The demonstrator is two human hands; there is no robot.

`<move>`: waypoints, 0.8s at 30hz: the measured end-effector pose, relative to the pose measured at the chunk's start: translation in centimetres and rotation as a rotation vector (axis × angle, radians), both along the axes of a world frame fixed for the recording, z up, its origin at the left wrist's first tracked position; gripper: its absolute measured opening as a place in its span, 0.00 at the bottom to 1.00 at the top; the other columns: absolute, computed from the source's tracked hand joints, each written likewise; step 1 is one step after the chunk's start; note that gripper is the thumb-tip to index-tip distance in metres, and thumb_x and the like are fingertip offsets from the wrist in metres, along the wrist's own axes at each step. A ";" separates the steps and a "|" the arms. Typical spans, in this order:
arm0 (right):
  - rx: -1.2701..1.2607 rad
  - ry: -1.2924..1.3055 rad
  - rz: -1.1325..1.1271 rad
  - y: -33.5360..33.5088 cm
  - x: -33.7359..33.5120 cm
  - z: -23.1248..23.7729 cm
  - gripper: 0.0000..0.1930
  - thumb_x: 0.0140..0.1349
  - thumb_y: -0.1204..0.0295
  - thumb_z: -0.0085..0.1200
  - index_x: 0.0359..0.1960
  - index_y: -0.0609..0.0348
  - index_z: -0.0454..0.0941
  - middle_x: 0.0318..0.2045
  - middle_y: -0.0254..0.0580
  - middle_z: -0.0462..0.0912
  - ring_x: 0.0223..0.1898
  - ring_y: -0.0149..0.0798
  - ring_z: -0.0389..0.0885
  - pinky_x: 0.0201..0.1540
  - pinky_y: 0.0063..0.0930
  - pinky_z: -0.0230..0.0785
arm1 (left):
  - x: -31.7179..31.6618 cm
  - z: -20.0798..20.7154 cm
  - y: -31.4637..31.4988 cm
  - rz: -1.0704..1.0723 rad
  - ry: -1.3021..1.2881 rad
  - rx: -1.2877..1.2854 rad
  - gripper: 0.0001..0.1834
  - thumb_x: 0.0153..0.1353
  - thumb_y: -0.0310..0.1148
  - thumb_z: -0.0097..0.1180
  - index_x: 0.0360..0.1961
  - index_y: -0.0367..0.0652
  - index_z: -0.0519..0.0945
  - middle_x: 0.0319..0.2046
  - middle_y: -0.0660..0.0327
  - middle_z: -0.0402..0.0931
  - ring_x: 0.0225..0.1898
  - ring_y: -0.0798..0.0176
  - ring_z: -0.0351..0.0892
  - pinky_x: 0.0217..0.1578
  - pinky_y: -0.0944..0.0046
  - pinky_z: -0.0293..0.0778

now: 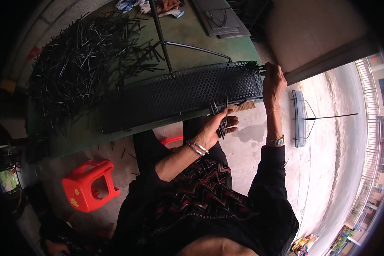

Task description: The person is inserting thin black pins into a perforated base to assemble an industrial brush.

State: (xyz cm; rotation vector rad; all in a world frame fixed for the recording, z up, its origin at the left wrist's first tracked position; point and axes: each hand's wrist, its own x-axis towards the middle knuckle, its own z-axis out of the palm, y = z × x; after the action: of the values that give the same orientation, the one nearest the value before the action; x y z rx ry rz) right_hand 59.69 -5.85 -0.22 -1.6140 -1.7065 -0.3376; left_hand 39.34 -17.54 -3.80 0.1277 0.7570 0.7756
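A long black panel full of round holes lies along the near edge of the green table. Short black strips bristle from its right end. My left hand is below the panel's near edge, closed around a bundle of thin black strips; some of its fingers stick out past them. At the panel's right end, my right hand pinches what looks like one black strip, its tip against the holes. A black metal rod with side braces rises from the panel's far edge and runs away from me.
A big heap of loose black strips covers the left of the green table. Grey boards and cloths lie at its far side. Below left stands a red plastic stool. A similar framed panel rests outside, right.
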 end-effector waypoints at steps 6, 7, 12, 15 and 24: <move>-0.105 0.123 0.108 0.2 0.5 0.6 0.07 0.59 0.77 0.48 0.35 0.58 0.79 0.32 0.41 0.81 0.29 0.38 0.83 0.32 0.26 0.72 | -0.2 0.2 -0.1 0.024 0.041 -0.009 0.13 0.66 0.37 0.48 0.45 0.38 0.74 0.34 0.54 0.79 0.36 0.59 0.80 0.40 0.56 0.80; -0.106 0.121 0.111 0.3 0.4 0.5 0.07 0.59 0.77 0.48 0.35 0.58 0.79 0.32 0.41 0.81 0.29 0.38 0.83 0.32 0.26 0.72 | -0.3 0.1 -0.1 0.021 0.057 -0.002 0.13 0.66 0.37 0.49 0.44 0.39 0.75 0.32 0.55 0.79 0.34 0.60 0.80 0.38 0.57 0.80; -0.168 -0.024 0.139 0.3 -0.5 1.5 0.07 0.57 0.74 0.53 0.36 0.52 0.82 0.32 0.43 0.79 0.32 0.44 0.80 0.34 0.30 0.71 | -0.2 0.4 -0.2 0.047 0.139 0.011 0.13 0.63 0.38 0.54 0.39 0.39 0.78 0.26 0.62 0.76 0.25 0.69 0.73 0.26 0.67 0.73; -0.255 0.042 0.084 0.5 -1.2 2.7 0.07 0.57 0.69 0.54 0.35 0.47 0.83 0.33 0.40 0.78 0.36 0.45 0.79 0.37 0.34 0.70 | -0.2 0.9 -0.1 0.045 0.126 0.037 0.13 0.62 0.39 0.56 0.38 0.39 0.79 0.24 0.64 0.74 0.22 0.71 0.69 0.21 0.71 0.67; -0.336 -0.085 -0.034 0.3 -1.5 1.6 0.12 0.61 0.62 0.52 0.44 0.44 0.82 0.35 0.39 0.76 0.39 0.44 0.78 0.39 0.36 0.70 | -0.3 2.3 0.1 0.055 0.139 0.066 0.13 0.61 0.40 0.57 0.37 0.39 0.79 0.21 0.65 0.74 0.20 0.71 0.70 0.20 0.72 0.65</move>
State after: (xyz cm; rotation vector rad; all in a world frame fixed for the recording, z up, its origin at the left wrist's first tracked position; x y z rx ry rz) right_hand 58.15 -5.59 1.42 -1.8932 -1.8781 -0.1407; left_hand 39.08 -17.42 -1.50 0.2227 0.8696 0.8506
